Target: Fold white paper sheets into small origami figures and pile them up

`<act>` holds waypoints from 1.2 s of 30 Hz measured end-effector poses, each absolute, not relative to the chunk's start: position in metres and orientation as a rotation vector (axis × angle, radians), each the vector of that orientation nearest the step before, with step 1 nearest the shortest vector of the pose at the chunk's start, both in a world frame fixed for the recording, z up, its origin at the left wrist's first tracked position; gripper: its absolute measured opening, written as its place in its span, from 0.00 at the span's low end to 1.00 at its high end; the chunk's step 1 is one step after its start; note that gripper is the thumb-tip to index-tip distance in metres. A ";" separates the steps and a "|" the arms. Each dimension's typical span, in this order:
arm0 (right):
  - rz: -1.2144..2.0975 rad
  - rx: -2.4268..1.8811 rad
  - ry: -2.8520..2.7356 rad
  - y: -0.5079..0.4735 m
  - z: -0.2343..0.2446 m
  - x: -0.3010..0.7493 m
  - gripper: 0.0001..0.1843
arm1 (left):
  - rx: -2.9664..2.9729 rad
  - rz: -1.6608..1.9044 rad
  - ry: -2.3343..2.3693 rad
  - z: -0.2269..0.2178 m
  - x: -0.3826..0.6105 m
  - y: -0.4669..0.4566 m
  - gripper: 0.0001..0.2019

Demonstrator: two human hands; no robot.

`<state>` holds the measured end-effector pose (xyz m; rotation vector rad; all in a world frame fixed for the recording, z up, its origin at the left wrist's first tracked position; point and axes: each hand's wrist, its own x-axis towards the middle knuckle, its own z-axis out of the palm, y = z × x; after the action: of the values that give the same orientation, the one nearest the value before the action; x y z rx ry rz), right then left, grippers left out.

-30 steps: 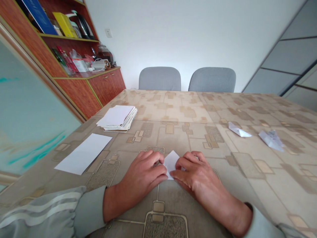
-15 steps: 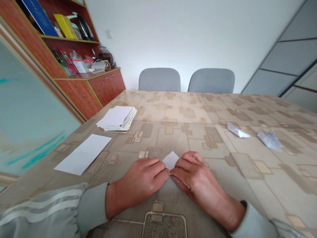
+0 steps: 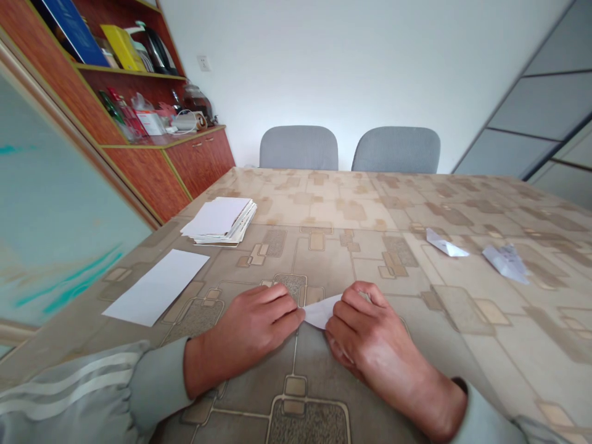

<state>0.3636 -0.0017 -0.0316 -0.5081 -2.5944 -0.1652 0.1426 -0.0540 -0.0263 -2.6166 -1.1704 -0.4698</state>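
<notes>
With L hand (image 3: pixel 250 324) & R hand (image 3: pixel 372 330) fingers we're pinching part-folded paper (image 3: pixel 320 311); 2 folded pcs (image 3: pixel 505 262), right, look done, left sheet (image 3: pixel 157 288) unfolded.

The small white paper (image 3: pixel 318 312) has turned: its corner pointed to the far side earlier, and now a narrow tip points left, at the fingertips of the left hand (image 3: pixel 250 330). That hand has shifted left, and the right hand's (image 3: pixel 370 333) fingertips sit slightly farther right, so the gap between the hands has widened.
</notes>
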 end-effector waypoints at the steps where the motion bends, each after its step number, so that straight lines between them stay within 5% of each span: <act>1: -0.153 -0.523 -2.600 -0.002 -0.031 0.364 0.15 | -2.610 -0.474 -1.182 -0.026 0.144 -0.055 0.11; 14: 0.404 -0.591 -2.775 0.008 -0.016 0.379 0.04 | -2.639 -0.525 -1.033 -0.037 0.168 -0.051 0.13; 19: 0.547 -0.542 -2.807 0.018 -0.010 0.394 0.14 | -2.662 -0.503 -1.060 -0.039 0.172 -0.049 0.12; 27: 0.838 -0.472 -2.735 0.031 -0.011 0.404 0.03 | -2.782 -0.396 -1.075 -0.037 0.171 -0.062 0.10; 36: 0.961 -0.474 -2.646 0.037 -0.018 0.400 0.08 | -2.801 -0.421 -1.133 -0.043 0.170 -0.073 0.14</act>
<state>0.3999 0.0373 -0.0179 -0.4742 -2.6456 0.9605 0.1701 -0.0725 -0.0427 -2.8013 -1.1329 -0.4208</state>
